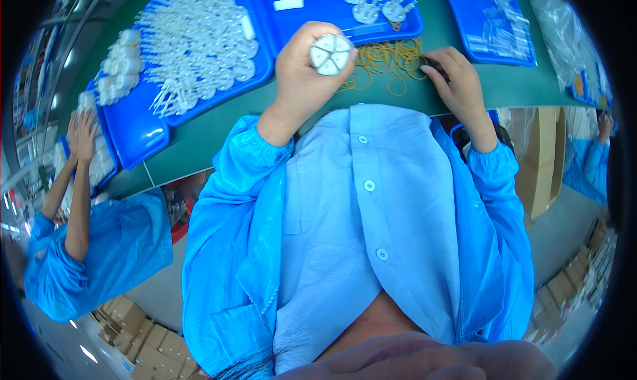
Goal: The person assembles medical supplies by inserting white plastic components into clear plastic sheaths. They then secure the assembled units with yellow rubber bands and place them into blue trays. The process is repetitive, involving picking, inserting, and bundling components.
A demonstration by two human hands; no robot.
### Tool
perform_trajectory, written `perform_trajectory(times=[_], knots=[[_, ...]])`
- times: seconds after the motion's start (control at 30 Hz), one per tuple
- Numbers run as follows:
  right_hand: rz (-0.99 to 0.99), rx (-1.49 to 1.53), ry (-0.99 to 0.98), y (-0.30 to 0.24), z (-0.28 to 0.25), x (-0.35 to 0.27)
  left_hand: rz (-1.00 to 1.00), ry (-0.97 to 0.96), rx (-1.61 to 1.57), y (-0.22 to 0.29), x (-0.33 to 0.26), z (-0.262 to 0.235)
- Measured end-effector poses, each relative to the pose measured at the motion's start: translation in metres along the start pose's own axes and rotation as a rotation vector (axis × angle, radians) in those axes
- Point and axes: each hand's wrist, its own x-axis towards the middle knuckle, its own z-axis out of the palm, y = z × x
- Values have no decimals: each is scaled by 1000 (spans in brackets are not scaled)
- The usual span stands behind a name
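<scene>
Bundle gripped, band not yet on.
Left hand (302, 75) clenched the round white plastic-piece bundle (331, 53); right hand (458, 81) fingers pinched at tan rubber bands (385, 60); loose pieces filled the blue tray (199, 41).

So the counter (219, 131) is a green-topped surface running across the upper part of the view, bending with the lens. Sitting right on it: a big blue tray (262, 55) heaped with small white plastic parts, another blue tray (292, 23) next to it with a few round white bundles, and a third blue tray (474, 28) off to the right with clear little pieces. A loose pile of tan rubber bands (388, 58) lies on the bare green just in front of the middle tray. More blue trays (133, 138) sit along the left end, and clear plastic bags (564, 28) at the far right.
</scene>
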Motion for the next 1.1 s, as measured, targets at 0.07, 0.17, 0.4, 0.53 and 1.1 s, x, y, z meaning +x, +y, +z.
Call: perform_trajectory(times=[0.07,0.17,0.4,0.53,1.1], knots=[[116,-3,-39,5,3,-7,81,-11,71,-3,-2,-3],[222,8,-97,6,3,-7,108,-20,113,0,-3,-6],[323,573,-101,-2,-20,27,98,-26,122,4,-5,-10],[141,684,-118,-56,-23,69,30,-26,51,6,-4,-5],[-147,776,-277,-102,4,108,21,34,307,-1,-2,-12]])
